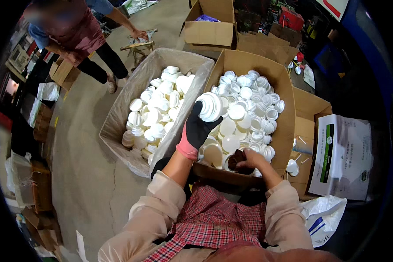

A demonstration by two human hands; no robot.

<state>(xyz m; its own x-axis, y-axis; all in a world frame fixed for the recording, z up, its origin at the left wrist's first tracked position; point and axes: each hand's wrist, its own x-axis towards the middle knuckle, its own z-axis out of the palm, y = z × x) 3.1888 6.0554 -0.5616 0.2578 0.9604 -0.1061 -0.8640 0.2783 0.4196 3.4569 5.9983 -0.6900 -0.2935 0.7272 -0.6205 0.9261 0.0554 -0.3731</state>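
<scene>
Far to my left, another person (72, 32) in a reddish top bends over a flat brown cardboard piece (62, 72), with one hand on a small wooden stool (138, 47). Nearer me stands a box lined with a grey bag (118, 113), heaped with white plastic caps (155, 111), too many to count.

My left hand (196, 129), in a black glove with a pink cuff, is closed around a short stack of white caps (210, 106), held up over the gap between the two boxes. I cannot tell how many caps are in the stack.

Just right of it is an open brown cardboard box (284, 126), also full of loose white caps (249, 109), dozens of them, some lying face up and some face down. My right hand (246, 158) is bare and rests at the near edge of this box, fingers curled around a small dark thing (235, 160); I cannot tell what it is.

Beyond these two boxes stands a third, open cardboard box (209, 26) with something purple inside. To the right lies a flattened carton flap (308, 118) with two or three stray caps (291, 167) on it. Beside that is a white printed sheet (343, 157) with a green vertical stripe, and below it one white plastic bag (323, 218) with blue marks. At the top right corner hangs a white sign (334, 6) with a red band.
</scene>
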